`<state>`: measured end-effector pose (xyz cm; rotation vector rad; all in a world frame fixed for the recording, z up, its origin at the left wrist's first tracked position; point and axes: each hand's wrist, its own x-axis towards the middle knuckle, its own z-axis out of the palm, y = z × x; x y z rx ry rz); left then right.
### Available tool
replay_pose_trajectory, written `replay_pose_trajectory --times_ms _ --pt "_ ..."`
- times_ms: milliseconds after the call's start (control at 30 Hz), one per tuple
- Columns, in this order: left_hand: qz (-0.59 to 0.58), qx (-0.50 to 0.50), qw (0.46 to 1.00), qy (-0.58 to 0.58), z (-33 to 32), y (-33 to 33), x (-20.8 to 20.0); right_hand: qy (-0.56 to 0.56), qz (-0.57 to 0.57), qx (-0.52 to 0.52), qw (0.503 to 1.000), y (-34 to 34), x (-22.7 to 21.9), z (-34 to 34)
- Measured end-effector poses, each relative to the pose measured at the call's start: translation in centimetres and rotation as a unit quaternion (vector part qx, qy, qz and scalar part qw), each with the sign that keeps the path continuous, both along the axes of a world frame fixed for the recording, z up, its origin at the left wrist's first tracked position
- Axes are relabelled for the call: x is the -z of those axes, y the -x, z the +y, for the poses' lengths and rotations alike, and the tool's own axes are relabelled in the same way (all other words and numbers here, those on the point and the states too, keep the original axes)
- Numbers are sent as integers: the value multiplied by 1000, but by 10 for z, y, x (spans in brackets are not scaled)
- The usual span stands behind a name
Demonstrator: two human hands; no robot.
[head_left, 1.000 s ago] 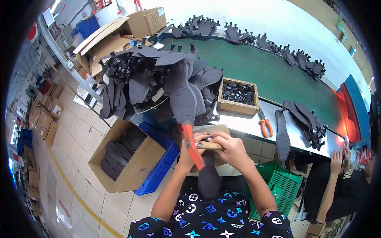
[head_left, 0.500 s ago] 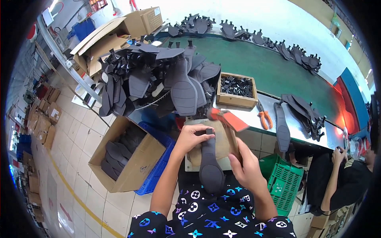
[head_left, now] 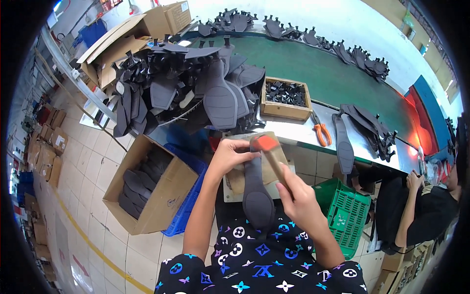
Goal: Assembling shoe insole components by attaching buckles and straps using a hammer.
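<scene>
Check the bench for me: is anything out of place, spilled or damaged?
One dark shoe sole, just right of the orange-handled pliers, looks askew: its broad end juts past the front edge of the metal bench. I see no obvious spill or damage.

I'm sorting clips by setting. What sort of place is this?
Probably a shoe factory or workshop: a heap of dark soles, a long green surface, likely a conveyor, lined with more along its far edge, and the right hand gripping a hammer over another sole.
</scene>
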<state>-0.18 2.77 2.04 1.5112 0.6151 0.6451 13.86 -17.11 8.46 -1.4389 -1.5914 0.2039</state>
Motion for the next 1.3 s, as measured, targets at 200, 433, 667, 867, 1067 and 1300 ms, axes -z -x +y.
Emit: replay_pose_trajectory --times_ms 200,433,667,867,1067,1300 --pt "157 6 953 -260 -1 24 26 -33 -107 57 992 -3 -46 -26" --pt "230 -18 909 -347 -5 22 17 28 -48 -10 998 11 24 -3" --pt "220 1 922 -318 -14 19 9 -24 -116 68 991 7 -15 -21" --pt "170 -62 859 -479 -16 28 14 -7 -24 54 998 4 -22 -22" --pt "3 108 984 -145 -110 53 -47 8 -149 54 987 -30 4 12" --pt "-49 142 981 119 -158 58 -92 -5 -248 -176 953 -35 21 44"
